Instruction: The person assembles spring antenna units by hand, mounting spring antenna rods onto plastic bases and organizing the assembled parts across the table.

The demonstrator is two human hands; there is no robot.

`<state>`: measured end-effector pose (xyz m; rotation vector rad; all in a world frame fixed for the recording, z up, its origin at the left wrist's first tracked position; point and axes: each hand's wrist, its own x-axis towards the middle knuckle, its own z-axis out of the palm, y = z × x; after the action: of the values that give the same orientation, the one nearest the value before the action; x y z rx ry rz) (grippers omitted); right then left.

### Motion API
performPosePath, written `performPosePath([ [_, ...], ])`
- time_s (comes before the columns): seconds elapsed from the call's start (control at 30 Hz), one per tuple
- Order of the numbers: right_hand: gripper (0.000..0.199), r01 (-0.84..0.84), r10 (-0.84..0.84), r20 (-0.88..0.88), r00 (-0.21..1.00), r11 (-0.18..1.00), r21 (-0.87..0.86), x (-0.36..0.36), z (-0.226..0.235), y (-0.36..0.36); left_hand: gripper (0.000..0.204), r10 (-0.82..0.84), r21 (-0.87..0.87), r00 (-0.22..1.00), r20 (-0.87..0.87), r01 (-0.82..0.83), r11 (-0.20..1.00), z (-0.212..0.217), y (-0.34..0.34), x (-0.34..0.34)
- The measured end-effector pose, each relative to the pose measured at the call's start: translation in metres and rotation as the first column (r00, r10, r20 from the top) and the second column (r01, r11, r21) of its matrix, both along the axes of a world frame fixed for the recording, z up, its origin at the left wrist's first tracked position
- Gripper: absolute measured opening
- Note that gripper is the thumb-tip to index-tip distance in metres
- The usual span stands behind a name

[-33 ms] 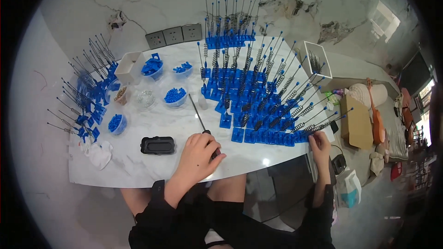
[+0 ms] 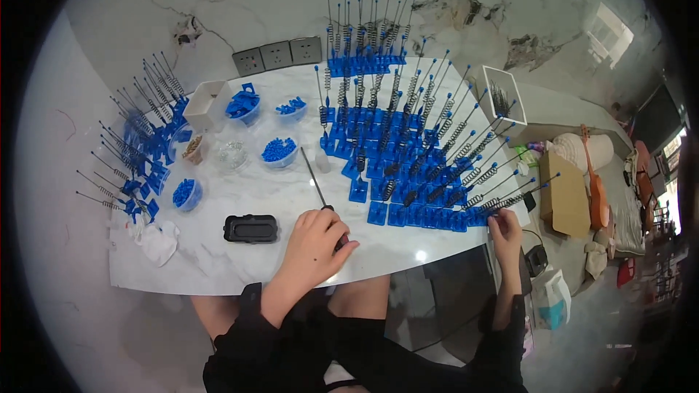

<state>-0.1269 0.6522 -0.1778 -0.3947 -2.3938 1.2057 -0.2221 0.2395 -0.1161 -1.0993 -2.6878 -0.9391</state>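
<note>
My left hand (image 2: 309,251) rests over the front of the white marbled table (image 2: 364,253), fingers wrapped round the handle of a screwdriver (image 2: 315,180). The long thin shaft points away from me and a little left. At the right front corner, my right hand (image 2: 505,234) has thumb and fingers pinched at the end blue spring stand (image 2: 477,218) of the nearest row. Each stand in these packed rows (image 2: 397,171) is a square blue base with a black coil spring and a thin blue-tipped rod. The fingers partly hide the end stand.
Tubs of small blue parts (image 2: 279,151), a tub of brass-coloured pieces (image 2: 193,149) and a black tray (image 2: 250,228) lie left of centre. More spring stands (image 2: 149,153) crowd the left edge. A white bin of dark rods (image 2: 502,98) and a cardboard box (image 2: 564,193) stand right.
</note>
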Motion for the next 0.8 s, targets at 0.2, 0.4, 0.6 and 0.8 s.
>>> performPosePath([
  [0.2, 0.048, -0.040, 0.041, -0.031, 0.999, 0.999, 0.030, 0.013, 0.009, -0.023, 0.084, 0.195, 0.142, 0.954, 0.229, -0.231, 0.963, 0.005, 0.046, 0.002],
  [0.4, 0.059, -0.074, 0.076, -0.010, 0.997, 0.991, 0.108, -0.003, 0.009, -0.029, 0.123, 0.263, -0.151, 0.959, 0.109, -0.245, 0.958, -0.014, 0.062, -0.015],
  [0.6, 0.051, -0.074, 0.081, -0.078, 0.994, 0.994, 0.081, -0.005, 0.001, -0.026, 0.118, 0.239, -0.106, 0.958, 0.160, -0.224, 0.969, -0.016, 0.066, -0.018],
  [0.8, 0.047, -0.006, 0.005, 0.003, 1.000, 0.988, 0.156, -0.007, 0.013, -0.044, 0.101, 0.251, -0.072, 0.966, 0.064, -0.247, 0.966, -0.015, 0.058, -0.018],
])
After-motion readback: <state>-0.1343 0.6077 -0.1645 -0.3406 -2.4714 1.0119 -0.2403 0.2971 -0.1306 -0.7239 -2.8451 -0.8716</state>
